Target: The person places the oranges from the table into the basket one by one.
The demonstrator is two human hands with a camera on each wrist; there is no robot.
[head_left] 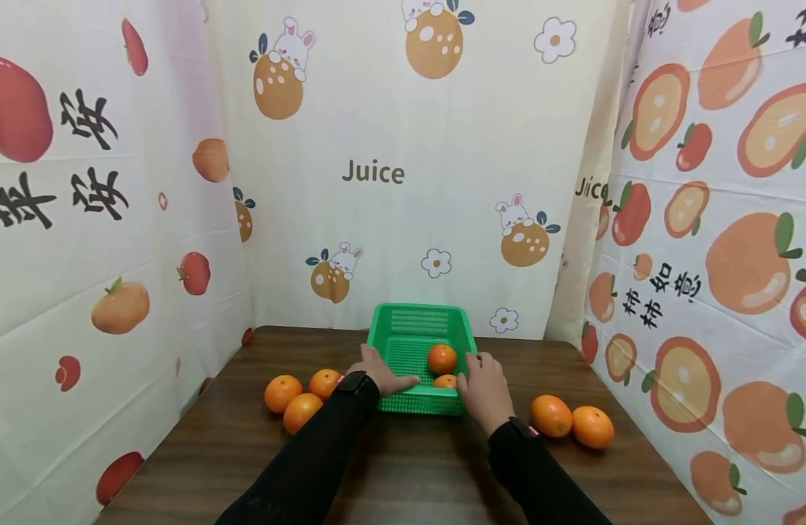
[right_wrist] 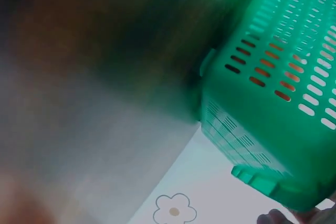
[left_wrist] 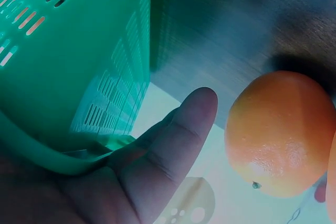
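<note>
A green plastic basket [head_left: 421, 403] with slotted walls sits toward the back of the table. Inside it, toward the right, lie one orange [head_left: 441, 359] and a second orange [head_left: 445, 381] partly hidden by the front wall. My left hand [head_left: 381, 375] grips the basket's left rim near the front corner, its thumb over the inside and fingers along the outer wall. At the right rim, my right hand [head_left: 487, 391] holds the opposite side, fingers bent over the edge. Only a few dark fingertips [right_wrist: 275, 217] show in the right wrist view.
Three oranges [head_left: 302, 413] cluster on the brown table [head_left: 416, 474] left of the basket, close by my left wrist. Two more oranges [head_left: 593, 427] lie side by side right of my right wrist. Fruit-printed curtains [head_left: 390, 233] hang behind and along both sides.
</note>
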